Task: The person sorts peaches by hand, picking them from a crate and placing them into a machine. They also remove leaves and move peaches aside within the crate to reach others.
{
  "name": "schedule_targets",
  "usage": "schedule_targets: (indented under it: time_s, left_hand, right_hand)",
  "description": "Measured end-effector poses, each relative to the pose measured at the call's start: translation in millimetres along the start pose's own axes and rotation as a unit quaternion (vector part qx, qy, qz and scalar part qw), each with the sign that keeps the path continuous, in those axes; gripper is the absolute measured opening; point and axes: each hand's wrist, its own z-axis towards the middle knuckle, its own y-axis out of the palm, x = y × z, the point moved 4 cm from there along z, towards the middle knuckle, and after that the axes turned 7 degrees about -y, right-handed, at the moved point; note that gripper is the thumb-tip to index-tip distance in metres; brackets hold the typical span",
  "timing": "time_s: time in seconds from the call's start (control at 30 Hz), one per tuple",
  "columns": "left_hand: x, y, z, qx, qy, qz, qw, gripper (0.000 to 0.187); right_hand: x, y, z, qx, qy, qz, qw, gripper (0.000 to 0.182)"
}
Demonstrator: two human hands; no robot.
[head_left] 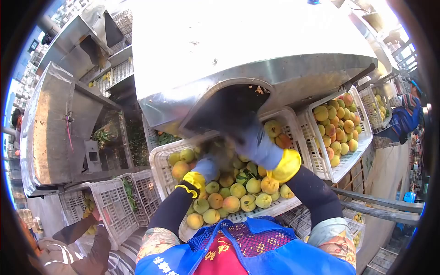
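A white plastic crate point(158, 160) full of yellow-orange peaches point(231, 201) stands right in front of me, under the dark mouth of a steel chute point(238, 103). Both my hands wear grey-blue gloves with yellow cuffs. My left hand point(207, 167) lies among the peaches at the crate's middle. My right hand point(254, 142) reaches up at the chute's mouth, above the fruit, and is blurred. Whether either hand grips a peach is hidden by blur and fruit.
A second white crate point(321, 160) of peaches stands to the right. Empty and part-filled crates point(112, 201) sit at lower left, where another person's gloved hand point(94, 215) reaches in. Steel hoppers point(59, 123) rise at left. A person in blue point(405, 117) stands at far right.
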Motion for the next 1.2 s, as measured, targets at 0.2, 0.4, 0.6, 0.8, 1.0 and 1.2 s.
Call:
schedule_targets:
  time_s: [0.2,0.4,0.6,0.8,1.0,1.2]
  left_hand:
    - [19,-47,-4,0.040,-0.011,-0.070,0.997,0.039]
    - [23,-54,-15,0.099,0.000,0.000,0.995,0.038]
    - [38,-87,-81,0.121,0.009,-0.811,0.572,0.054]
    - [69,-91,-118,0.034,0.198,-0.961,0.192,0.067]
    - [63,-97,-132,0.114,0.162,-0.956,0.217,0.068]
    - [63,-112,-133,-0.267,0.250,-0.825,-0.431,0.061]
  right_hand:
    - [26,48,-94,-0.493,-0.018,-0.245,0.835,0.043]
    - [65,30,-118,-0.530,-0.041,-0.283,0.799,0.056]
    - [57,2,-90,-0.280,0.085,0.041,0.955,0.074]
    - [-36,-14,-48,-0.096,0.190,0.248,0.945,0.080]
    - [-82,-8,-38,0.042,0.210,0.131,0.968,0.090]
    - [-55,-9,0,0.086,0.094,-0.037,0.991,0.083]
